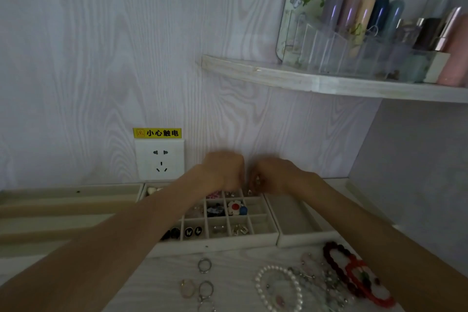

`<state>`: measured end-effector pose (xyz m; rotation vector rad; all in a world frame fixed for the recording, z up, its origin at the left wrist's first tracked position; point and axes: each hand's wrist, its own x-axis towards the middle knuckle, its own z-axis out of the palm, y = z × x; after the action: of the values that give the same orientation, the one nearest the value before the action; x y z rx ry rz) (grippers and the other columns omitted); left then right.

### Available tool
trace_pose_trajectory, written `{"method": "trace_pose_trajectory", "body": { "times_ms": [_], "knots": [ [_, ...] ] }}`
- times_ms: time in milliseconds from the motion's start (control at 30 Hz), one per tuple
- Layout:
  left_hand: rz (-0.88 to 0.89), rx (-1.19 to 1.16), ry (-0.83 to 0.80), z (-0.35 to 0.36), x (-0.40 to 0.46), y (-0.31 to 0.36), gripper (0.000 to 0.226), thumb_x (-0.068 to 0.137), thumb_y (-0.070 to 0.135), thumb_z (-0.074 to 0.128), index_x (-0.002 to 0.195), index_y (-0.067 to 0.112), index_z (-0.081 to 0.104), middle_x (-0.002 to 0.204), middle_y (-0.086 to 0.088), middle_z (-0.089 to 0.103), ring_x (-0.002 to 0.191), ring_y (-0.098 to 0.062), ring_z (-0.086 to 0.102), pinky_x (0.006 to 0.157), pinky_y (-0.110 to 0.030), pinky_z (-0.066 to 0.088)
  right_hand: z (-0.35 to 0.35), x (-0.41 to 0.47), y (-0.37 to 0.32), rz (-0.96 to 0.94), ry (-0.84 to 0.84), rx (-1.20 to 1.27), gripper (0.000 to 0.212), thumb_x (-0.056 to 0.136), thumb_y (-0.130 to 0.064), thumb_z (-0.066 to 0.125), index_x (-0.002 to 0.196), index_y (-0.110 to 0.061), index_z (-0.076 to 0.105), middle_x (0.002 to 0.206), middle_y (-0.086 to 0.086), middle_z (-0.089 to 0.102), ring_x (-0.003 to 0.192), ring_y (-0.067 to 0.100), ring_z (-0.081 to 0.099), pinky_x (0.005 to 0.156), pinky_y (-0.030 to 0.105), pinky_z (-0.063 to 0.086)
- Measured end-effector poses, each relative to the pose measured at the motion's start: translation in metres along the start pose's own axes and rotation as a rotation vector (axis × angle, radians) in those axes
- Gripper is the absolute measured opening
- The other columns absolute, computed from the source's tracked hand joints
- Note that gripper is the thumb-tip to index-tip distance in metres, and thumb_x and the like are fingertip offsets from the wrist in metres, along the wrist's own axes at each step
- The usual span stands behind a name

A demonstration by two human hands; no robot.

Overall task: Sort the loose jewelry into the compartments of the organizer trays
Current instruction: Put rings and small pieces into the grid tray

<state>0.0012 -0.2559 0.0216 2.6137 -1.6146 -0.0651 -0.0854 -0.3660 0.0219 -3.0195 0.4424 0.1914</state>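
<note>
A pale gridded organizer tray (pixel 263 235) sits in the middle, its compartments holding earrings, a flower-shaped piece (pixel 235 207) and black studs (pixel 193 231). My left hand (pixel 222 171) and my right hand (pixel 274 176) hover close together over the tray's far row, fingers curled. A small shiny piece (pixel 257 180) shows at my right fingertips. What my left fingers hold is hidden. Loose rings (pixel 204 265), a pearl bracelet (pixel 278 286) and dark red bead bracelets (pixel 339 266) lie on the table in front.
A long-slot tray (pixel 63 200) lies at the left and a wide-compartment tray (pixel 293 218) at the right. A wall socket (pixel 159 159) with a yellow warning label is behind. A shelf (pixel 304 78) with a clear cosmetics holder juts out overhead at the right.
</note>
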Motion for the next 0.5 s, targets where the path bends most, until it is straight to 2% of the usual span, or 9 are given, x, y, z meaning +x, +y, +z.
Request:
{"method": "trace_pose_trajectory", "body": {
  "times_ms": [133, 300, 400, 500],
  "knots": [
    [0.037, -0.052, -0.043, -0.004, -0.005, -0.007, 0.022, 0.088, 0.028, 0.058, 0.106, 0.027, 0.071, 0.111, 0.006, 0.067, 0.102, -0.015, 0.06, 0.08, -0.026, 0.046, 0.001, 0.007, -0.005, 0.048, -0.037, -0.063, 0.023, 0.086, -0.024, 0.061, 0.105, -0.013, 0.069, 0.108, 0.005, 0.065, 0.096, 0.02, 0.062, 0.073, 0.027, 0.046],
    [0.061, -0.058, -0.108, -0.009, -0.009, -0.008, 0.025, 0.086, 0.031, 0.057, 0.106, 0.028, 0.071, 0.108, 0.006, 0.068, 0.098, -0.014, 0.061, 0.085, -0.031, 0.05, -0.001, 0.007, -0.01, 0.059, -0.019, -0.161, 0.025, 0.087, -0.026, 0.06, 0.105, -0.011, 0.068, 0.108, 0.007, 0.065, 0.096, 0.021, 0.062, 0.067, 0.026, 0.041],
    [0.084, -0.052, -0.199, -0.016, -0.01, -0.006, 0.029, 0.087, 0.036, 0.055, 0.11, 0.027, 0.069, 0.096, 0.008, 0.066, 0.094, -0.014, 0.059, 0.08, -0.027, 0.048, -0.011, -0.001, -0.004, 0.063, -0.037, -0.133, 0.028, 0.093, -0.026, 0.052, 0.116, -0.016, 0.063, 0.123, 0.003, 0.059, 0.107, 0.02, 0.057, 0.079, 0.026, 0.044],
    [0.116, -0.022, -0.26, -0.021, -0.011, -0.002, 0.033, 0.086, 0.031, 0.055, 0.117, 0.03, 0.065, 0.075, 0.018, 0.052, 0.086, -0.011, 0.054, 0.074, -0.024, 0.043, -0.022, -0.011, 0.002, 0.013, -0.093, -0.055, 0.034, 0.097, -0.012, 0.041, 0.12, -0.026, 0.061, 0.14, -0.002, 0.046, 0.12, 0.017, 0.049, 0.09, 0.021, 0.039]
  ]
}}
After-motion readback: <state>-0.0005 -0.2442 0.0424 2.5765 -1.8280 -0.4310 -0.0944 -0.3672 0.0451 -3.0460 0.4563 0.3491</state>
